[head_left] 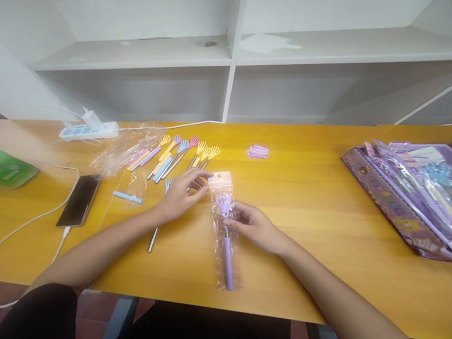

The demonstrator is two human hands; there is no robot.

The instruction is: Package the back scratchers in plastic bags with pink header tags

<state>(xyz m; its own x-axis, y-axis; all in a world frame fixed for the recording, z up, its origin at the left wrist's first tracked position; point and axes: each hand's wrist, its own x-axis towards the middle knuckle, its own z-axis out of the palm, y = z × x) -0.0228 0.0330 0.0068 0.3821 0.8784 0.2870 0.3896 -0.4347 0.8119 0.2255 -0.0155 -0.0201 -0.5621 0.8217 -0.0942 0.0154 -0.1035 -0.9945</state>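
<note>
A purple back scratcher (pixel 228 260) lies upright in view inside a clear plastic bag (pixel 216 232) with a pinkish header card (pixel 220 181). My right hand (pixel 254 226) grips the bag's right side, thumb on top beside the scratcher's neck. My left hand (pixel 183 195) is at the bag's upper left corner, its thumb and forefinger apart and the fingertips by the card. Partly under my left hand and forearm is a blue-headed back scratcher (pixel 152 240) with a metal rod. Left of it, a blue handle tube (pixel 127 197) rests on the table.
Several loose back scratchers (pixel 171 156) lie beyond my left hand, beside crumpled plastic bags (pixel 126 152). Small pink cards (pixel 258 151) sit further back. A box (pixel 390 206) of bagged scratchers stands right. Left are a phone (pixel 79 200) with cable, a power strip (pixel 89 131) and a green package (pixel 0 165).
</note>
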